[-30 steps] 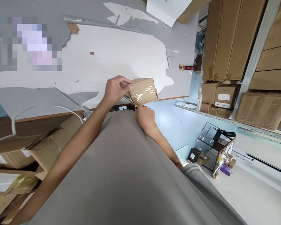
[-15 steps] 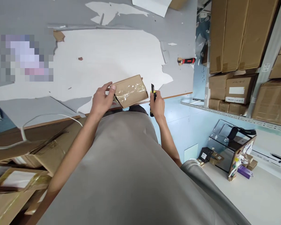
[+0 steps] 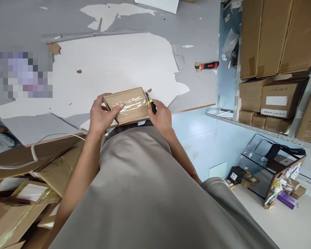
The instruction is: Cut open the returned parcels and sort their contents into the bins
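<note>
Head view shows our left hand [image 3: 100, 116] pinning the taped cardboard box [image 3: 126, 104], right hand [image 3: 162, 117] gripping a yellow-black utility knife [image 3: 150, 102] at its edge. If the blade skids on the slick tape, we judge it could nick the left thumb.

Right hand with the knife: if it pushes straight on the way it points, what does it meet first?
Probably the taped cardboard box: the right hand aims its knife at the box's right edge, seemingly touching.
</note>
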